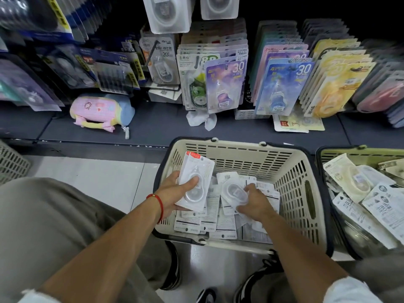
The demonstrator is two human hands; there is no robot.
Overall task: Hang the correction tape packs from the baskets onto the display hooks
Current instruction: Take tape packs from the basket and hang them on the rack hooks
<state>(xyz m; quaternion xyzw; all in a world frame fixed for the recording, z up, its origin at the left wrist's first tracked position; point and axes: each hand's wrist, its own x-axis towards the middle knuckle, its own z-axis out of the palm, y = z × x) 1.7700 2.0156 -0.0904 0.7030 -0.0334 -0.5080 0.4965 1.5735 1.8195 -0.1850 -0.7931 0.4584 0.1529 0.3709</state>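
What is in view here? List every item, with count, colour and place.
cream basket: one, cream with dark rim, on the floor, centre.
green basket: one, pale green, right edge, holding packs.
loose correction tape packs: many, white, inside the cream basket.
held packs: small stack, white with red top, over the cream basket's left side.
hanging packs: many rows, purple, blue, yellow, on the display hooks.
pencil case: one, pink and blue, on the shelf.
crumpled wrapper: one, white, on the shelf.
left hand: grips the held packs.
right hand: grip on a clear-blister pack in the cream basket.

Glossy clear plastic packs (195,182); slotted matt plastic basket (290,171); plush pouch (102,111).
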